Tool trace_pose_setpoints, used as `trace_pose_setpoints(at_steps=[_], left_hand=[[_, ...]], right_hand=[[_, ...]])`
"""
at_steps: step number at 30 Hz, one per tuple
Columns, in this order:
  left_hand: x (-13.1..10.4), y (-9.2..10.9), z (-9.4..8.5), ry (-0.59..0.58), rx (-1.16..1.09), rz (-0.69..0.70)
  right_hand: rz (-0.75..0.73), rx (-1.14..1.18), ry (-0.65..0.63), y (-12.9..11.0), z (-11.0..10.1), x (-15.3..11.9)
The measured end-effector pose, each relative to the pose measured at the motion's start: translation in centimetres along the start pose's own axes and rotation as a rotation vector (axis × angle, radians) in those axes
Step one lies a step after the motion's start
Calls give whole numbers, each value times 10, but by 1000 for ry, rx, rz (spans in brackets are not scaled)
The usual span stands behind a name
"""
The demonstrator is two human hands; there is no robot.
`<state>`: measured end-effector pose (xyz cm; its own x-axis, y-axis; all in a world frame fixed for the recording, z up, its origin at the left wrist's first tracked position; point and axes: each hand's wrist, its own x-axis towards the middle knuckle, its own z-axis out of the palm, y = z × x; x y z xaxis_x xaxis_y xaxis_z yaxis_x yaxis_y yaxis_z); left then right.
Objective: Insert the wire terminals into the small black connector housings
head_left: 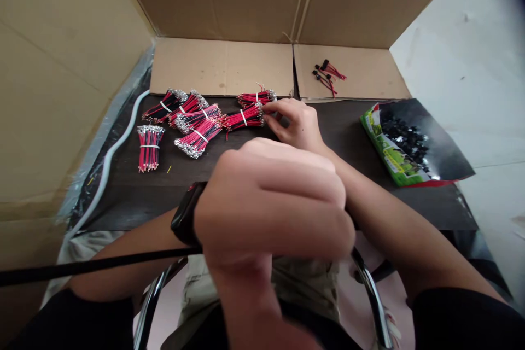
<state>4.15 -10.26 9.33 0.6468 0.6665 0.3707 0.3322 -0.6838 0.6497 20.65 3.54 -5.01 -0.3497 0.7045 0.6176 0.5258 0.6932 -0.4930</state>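
Note:
My left hand point(270, 202) is raised close to the camera, its fingers curled into a fist and its thumb stretched toward the lens. Nothing shows inside the fist. A black watch point(188, 213) is on that wrist. Farther off, my right hand point(297, 123) rests over the dark table, thumb and forefinger pinched at the silver-tipped end of a bundle of red and black wires point(241, 118). A white tie wraps that bundle. Just behind it lies another tied bundle point(252, 98). To the left are several more, among them an upright-lying bundle point(150, 147).
Cardboard panels point(246, 0) wall the back and left. Black connectors with red leads point(328, 74) lie on the cardboard strip at back right. An opened green bag point(414, 142) of small black parts sits on the right. A white hose point(118, 147) follows the left edge.

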Motion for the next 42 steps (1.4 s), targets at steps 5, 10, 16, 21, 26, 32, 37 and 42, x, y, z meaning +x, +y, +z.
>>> trace_pose_setpoints(at_steps=[5, 10, 16, 21, 26, 32, 37, 42], left_hand=[[17, -54, -11, 148, -3, 138], [32, -99, -50, -3, 637, -158], [19, -138, -39, -197, 718, -257], [12, -152, -24, -179, 715, -282], [11, -158, -22, -140, 660, -283], [9, -159, -21, -148, 671, -271], [9, -156, -21, -155, 698, -276], [8, -158, -22, -144, 665, -305]], right_hand=[[39, 68, -7, -5, -3, 2], [3, 60, 10, -4, -4, 2], [-26, 46, -64, -4, -4, 0], [9, -48, -92, -6, -3, 0], [-51, -81, -60, -6, -1, -1], [-46, -3, -70, -11, -4, -2], [-25, 74, -2, -12, -5, 0], [249, 281, 114, -2, -8, 7]])
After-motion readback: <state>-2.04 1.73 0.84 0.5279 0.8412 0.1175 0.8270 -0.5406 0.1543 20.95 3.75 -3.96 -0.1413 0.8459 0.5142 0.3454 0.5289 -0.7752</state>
